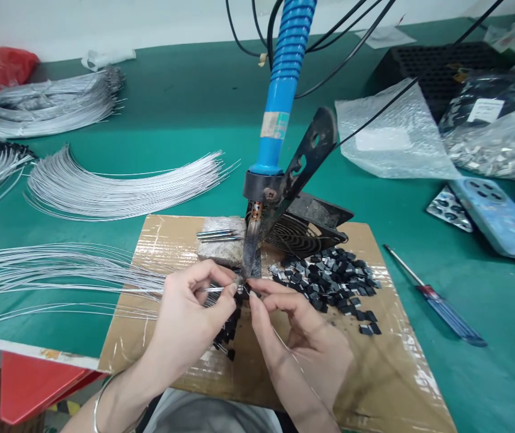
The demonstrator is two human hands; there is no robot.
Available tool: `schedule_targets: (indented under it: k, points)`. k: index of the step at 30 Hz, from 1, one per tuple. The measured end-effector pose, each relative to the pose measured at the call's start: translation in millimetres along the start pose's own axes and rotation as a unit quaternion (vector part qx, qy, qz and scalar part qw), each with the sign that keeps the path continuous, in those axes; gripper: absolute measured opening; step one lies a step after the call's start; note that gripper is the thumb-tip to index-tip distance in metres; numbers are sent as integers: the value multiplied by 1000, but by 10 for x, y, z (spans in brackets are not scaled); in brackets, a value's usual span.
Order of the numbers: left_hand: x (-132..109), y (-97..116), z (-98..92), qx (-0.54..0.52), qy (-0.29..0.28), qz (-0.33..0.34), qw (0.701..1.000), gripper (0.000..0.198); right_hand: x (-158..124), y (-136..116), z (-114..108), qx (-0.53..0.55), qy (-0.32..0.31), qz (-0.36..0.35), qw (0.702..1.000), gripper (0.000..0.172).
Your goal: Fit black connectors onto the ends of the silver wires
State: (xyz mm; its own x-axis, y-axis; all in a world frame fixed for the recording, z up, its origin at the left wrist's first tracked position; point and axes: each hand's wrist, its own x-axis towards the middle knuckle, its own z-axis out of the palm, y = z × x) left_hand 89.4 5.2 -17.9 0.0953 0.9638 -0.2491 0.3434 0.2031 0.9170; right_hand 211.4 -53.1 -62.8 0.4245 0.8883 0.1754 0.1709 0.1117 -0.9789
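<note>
Green-topped workbench before a pale wall, with a cardboard sheet at its front. A blue-handled soldering iron slants tip-down over the sheet. Left hand: thumb and forefinger pinch a white wire, its end just below the tip. Right hand: thumb and forefinger nearly meet beside that end; what they grip cannot be told. Black pieces bound its far side; bare cardboard extends rightward, with a screwdriver beyond the sheet's right edge.

Left hand and right hand near each other, fingers pinched.
</note>
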Motion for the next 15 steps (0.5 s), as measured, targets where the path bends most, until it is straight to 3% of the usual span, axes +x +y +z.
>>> schedule_targets:
  k: [15]
  points:
    - [-16,30,13,-8,12,21,1000,9,-15,16,-6,4,0,-12,1000,12]
